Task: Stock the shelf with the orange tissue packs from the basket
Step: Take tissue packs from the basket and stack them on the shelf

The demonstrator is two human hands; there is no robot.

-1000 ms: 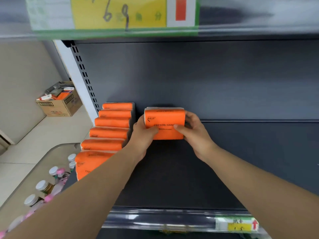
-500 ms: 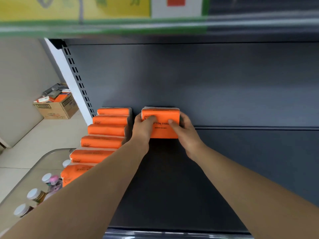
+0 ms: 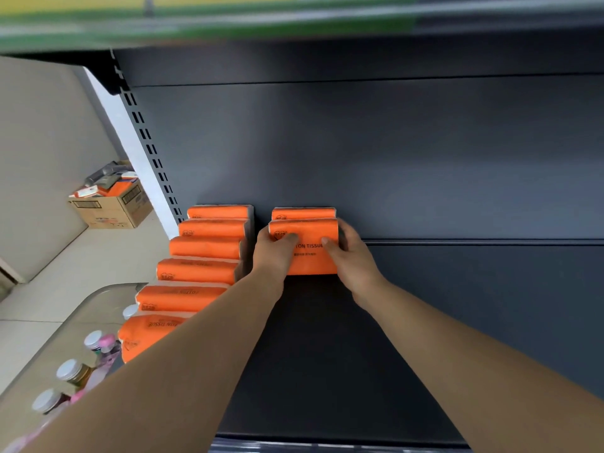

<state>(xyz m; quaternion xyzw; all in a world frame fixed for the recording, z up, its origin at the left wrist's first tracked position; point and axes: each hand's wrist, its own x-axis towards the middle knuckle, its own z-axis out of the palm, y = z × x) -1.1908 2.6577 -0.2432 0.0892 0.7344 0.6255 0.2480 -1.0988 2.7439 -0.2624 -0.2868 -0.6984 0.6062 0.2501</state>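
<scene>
Now that the newest packs have gone deeper, up to the shelf's back panel (image 3: 392,152), we judge a second row begun. Forward from the back panel we count six orange tissue packs (image 3: 202,248) in one row, two beside it; left hand (image 3: 274,253) and right hand (image 3: 351,259) clasp the front pack (image 3: 309,258).

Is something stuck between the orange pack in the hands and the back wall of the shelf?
Yes. Another orange pack stands right behind the held pack, against the back wall. The left hand and right hand grip the front one.
</scene>
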